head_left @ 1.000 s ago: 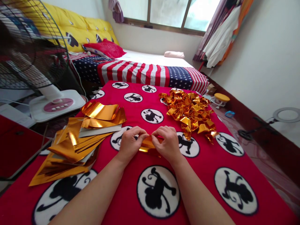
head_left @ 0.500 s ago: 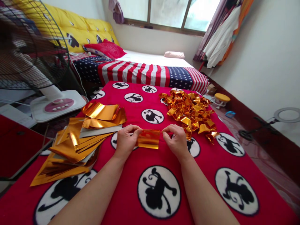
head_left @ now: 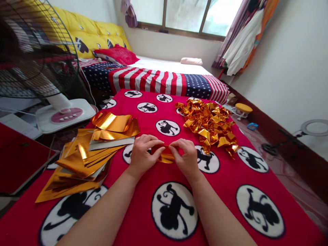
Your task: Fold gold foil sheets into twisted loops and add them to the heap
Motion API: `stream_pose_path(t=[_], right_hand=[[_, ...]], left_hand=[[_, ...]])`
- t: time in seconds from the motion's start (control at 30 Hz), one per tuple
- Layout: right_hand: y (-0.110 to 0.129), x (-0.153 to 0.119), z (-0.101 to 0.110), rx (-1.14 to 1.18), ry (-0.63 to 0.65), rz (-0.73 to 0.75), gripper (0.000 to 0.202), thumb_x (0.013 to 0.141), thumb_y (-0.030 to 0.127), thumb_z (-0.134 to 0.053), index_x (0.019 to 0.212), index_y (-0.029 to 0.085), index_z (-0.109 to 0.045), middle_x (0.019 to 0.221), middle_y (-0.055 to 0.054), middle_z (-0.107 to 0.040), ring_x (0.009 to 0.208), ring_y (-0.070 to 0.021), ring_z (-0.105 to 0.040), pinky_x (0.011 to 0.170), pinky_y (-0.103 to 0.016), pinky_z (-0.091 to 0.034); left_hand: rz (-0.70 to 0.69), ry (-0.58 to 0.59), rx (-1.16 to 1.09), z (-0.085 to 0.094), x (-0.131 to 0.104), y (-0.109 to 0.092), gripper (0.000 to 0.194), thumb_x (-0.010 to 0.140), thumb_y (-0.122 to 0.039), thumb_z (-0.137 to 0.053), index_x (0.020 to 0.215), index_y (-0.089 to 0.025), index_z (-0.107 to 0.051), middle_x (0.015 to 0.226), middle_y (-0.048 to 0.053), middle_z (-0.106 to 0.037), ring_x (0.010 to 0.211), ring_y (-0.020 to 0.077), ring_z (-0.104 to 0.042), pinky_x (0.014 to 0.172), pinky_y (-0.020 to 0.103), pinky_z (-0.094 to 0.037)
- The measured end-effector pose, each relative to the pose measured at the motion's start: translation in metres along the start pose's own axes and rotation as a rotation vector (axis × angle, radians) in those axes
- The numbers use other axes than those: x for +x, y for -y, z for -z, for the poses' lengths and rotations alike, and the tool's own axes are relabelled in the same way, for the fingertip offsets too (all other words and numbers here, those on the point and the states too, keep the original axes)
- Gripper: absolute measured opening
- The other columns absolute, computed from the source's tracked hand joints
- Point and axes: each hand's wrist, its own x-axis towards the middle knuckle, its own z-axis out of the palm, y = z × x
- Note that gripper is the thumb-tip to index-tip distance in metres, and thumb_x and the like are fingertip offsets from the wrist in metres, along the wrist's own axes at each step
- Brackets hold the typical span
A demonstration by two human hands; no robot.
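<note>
Between my two hands is a small sheet of gold foil paper [head_left: 166, 158], its upper edge partly hidden by my fingers. My left hand [head_left: 145, 152] pinches it from the left with thumb and fingertips. From the right, my right hand [head_left: 185, 156] pinches the same sheet, thumb and forefinger close to the left fingertips. Left of my hands lies a loose stack of flat gold foil sheets [head_left: 84, 155], some showing pale undersides. A heap of folded gold foil pieces [head_left: 210, 123] sits beyond my right hand.
A red cloth with black-and-white monkey circles [head_left: 217, 198] covers the table. A fan [head_left: 65, 114] stands at the left edge. Behind is a bed with a striped and starred cover [head_left: 151, 80]. On the floor at right are a yellow stool [head_left: 243, 108] and a ring light [head_left: 316, 127].
My right hand has moved left and taken hold of the foil sheet. Both hands' fingertips are now closer together, and the sheet looks bent rather than flat.
</note>
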Motion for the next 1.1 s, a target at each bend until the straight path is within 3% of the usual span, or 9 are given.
stream_pose_path(t=[0.1,0.27,0.8,0.93,1.03,1.1], right_hand=[[0.004,-0.002,-0.003,-0.063,-0.004,0.081,0.017,0.092,0.028,-0.054,0.081,0.022,-0.065,0.080,-0.002,-0.067,0.080,-0.0174,-0.059,0.084,-0.033,-0.038],[0.006,-0.004,-0.006,-0.116,-0.003,0.117,0.021,0.094,0.030,-0.051,0.081,0.023,-0.065,0.081,-0.002,-0.067,0.081,-0.0175,-0.058,0.085,-0.034,-0.036],[-0.017,0.001,0.005,0.048,-0.122,0.057,0.013,0.085,0.018,-0.059,0.073,0.022,-0.060,0.073,0.001,-0.064,0.072,-0.0166,-0.057,0.080,-0.034,-0.037],[-0.023,0.001,0.005,0.122,-0.137,-0.026,0.012,0.084,0.020,-0.060,0.072,0.021,-0.061,0.072,0.001,-0.064,0.072,-0.0165,-0.057,0.077,-0.032,-0.039],[-0.028,0.001,0.006,0.237,-0.220,-0.179,0.012,0.085,0.024,-0.059,0.073,0.020,-0.061,0.069,0.001,-0.061,0.067,-0.0152,-0.056,0.067,-0.028,-0.040],[-0.028,0.000,0.004,0.293,-0.225,-0.244,0.012,0.084,0.025,-0.060,0.074,0.020,-0.062,0.068,0.002,-0.061,0.064,-0.0145,-0.055,0.063,-0.027,-0.040]], left_hand=[[-0.085,0.017,0.136,0.001,0.000,-0.004,0.012,0.083,-0.030,-0.062,0.083,-0.026,-0.073,0.086,0.003,-0.069,0.090,0.0201,-0.059,0.092,0.039,-0.042],[-0.114,0.046,0.217,0.001,0.001,-0.007,0.012,0.082,-0.028,-0.060,0.076,-0.025,-0.071,0.083,0.002,-0.069,0.089,0.0208,-0.059,0.093,0.040,-0.040],[-0.105,-0.112,0.195,0.009,0.006,0.013,0.009,0.077,-0.019,-0.064,0.069,-0.021,-0.069,0.073,0.000,-0.068,0.077,0.0168,-0.059,0.081,0.034,-0.042],[-0.013,-0.149,0.124,0.008,0.006,0.020,0.009,0.078,-0.022,-0.063,0.070,-0.020,-0.069,0.075,0.001,-0.068,0.079,0.0173,-0.060,0.081,0.032,-0.044],[0.185,-0.254,-0.016,0.009,0.007,0.024,0.013,0.079,-0.026,-0.061,0.072,-0.017,-0.066,0.076,0.002,-0.067,0.076,0.0164,-0.061,0.078,0.028,-0.046],[0.316,-0.263,-0.176,0.009,0.007,0.023,0.017,0.082,-0.032,-0.059,0.081,-0.017,-0.067,0.079,0.002,-0.067,0.076,0.0159,-0.062,0.075,0.026,-0.047]])
